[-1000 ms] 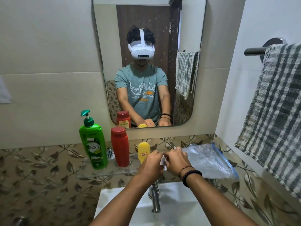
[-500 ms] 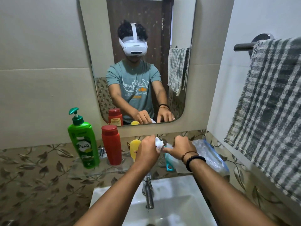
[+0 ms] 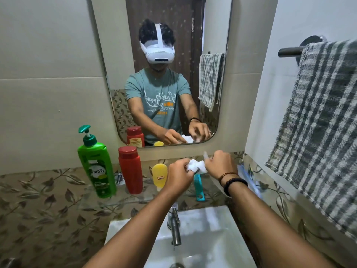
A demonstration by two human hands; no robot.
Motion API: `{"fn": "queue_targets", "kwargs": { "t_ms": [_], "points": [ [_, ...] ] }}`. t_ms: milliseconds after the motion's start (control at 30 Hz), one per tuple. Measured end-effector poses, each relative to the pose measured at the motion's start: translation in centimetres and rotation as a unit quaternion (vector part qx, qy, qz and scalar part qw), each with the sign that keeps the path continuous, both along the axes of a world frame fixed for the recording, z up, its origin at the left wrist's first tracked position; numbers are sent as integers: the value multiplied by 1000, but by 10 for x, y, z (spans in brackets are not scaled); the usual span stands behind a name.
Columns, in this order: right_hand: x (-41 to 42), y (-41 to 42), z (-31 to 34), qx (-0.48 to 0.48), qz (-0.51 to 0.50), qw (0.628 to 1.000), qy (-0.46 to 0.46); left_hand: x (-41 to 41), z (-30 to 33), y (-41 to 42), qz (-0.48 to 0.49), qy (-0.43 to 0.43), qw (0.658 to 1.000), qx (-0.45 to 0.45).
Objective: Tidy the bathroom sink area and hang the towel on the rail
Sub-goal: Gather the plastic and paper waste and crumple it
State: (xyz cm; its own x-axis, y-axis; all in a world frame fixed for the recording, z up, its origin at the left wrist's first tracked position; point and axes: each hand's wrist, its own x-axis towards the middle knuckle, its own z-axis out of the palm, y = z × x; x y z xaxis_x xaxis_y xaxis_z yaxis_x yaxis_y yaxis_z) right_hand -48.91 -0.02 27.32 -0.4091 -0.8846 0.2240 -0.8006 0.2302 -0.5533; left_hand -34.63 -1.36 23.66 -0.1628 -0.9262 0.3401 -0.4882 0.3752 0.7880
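Our grey-and-white checked cotton towel already hangs on the dark metal rail; our left hand and right hand meet above the white ceramic sink, both clamped on a crumpled white tissue; we judge only binning it remains.

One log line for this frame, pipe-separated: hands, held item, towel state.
left hand: shut on white wad | right hand: shut on white wad | towel: on rail | sink: below hands
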Motion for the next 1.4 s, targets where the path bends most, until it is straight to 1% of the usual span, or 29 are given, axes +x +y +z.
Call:
{"fn": "queue_targets", "kwargs": {
  "t_ms": [100, 167, 233, 300, 333, 367, 400, 467, 533, 567, 600, 667, 733, 800, 833, 933, 967, 1000, 1100, 1167, 1233, 1333, 1400],
  "points": [
    [-7, -4, 21, -42, 13, 992, -115, -11, 14, 2, -33, 128, 986, 106],
    [-10, -2, 36, -68, 16, 972, -226, -16, 24, 5, -44, 181, 974, 131],
    [-10, 3, 49, -97, 34, 924, -369, -20, 34, 7, -52, 239, 958, 152],
    [-9, 7, 61, -104, 76, 854, -505, -21, 48, 12, -69, 299, 935, 178],
    [-8, 9, 66, -102, 99, 819, -556, -20, 57, 14, -74, 320, 928, 177],
    [-7, 10, 68, -96, 113, 801, -580, -19, 66, 19, -77, 332, 926, 164],
    [-4, 11, 72, -96, 125, 799, -580, -17, 76, 23, -78, 338, 927, 142],
    [6, 13, 78, -131, 132, 823, -537, -9, 91, 29, -53, 322, 942, 74],
    [19, 16, 84, -166, 148, 837, -500, 6, 102, 32, 5, 261, 965, -16],
    [24, 19, 89, -165, 164, 838, -494, 14, 107, 33, 27, 227, 972, -52],
    [31, 22, 93, -146, 191, 836, -492, 25, 113, 34, 45, 202, 975, -79],
    [44, 27, 102, -70, 265, 825, -494, 47, 127, 40, 75, 165, 976, -122],
    [65, 33, 109, -13, 356, 814, -459, 71, 141, 50, 108, 127, 973, -161],
    [97, 38, 113, -5, 421, 796, -435, 97, 152, 63, 135, 100, 967, -190],
    [115, 39, 114, -11, 439, 780, -445, 111, 155, 70, 149, 94, 965, -195],
    [166, 39, 112, -32, 477, 715, -509, 165, 157, 91, 168, 88, 966, -178],
    [183, 38, 109, -33, 487, 698, -524, 186, 155, 99, 169, 89, 969, -160],
    [201, 38, 103, -32, 493, 690, -530, 208, 151, 107, 173, 88, 971, -142],
    [258, 35, 78, -18, 481, 697, -533, 273, 132, 130, 193, 75, 972, -112],
    [301, 35, 52, -1, 476, 710, -519, 311, 108, 139, 207, 131, 967, -68],
    [339, 38, 21, 17, 481, 723, -495, 341, 77, 144, 233, 187, 954, -15],
    [394, 40, -33, 59, 483, 743, -459, 387, 10, 141, 305, 200, 931, 14],
    [423, 35, -72, 90, 471, 760, -439, 413, -33, 136, 322, 220, 920, 42]
  ]
}}
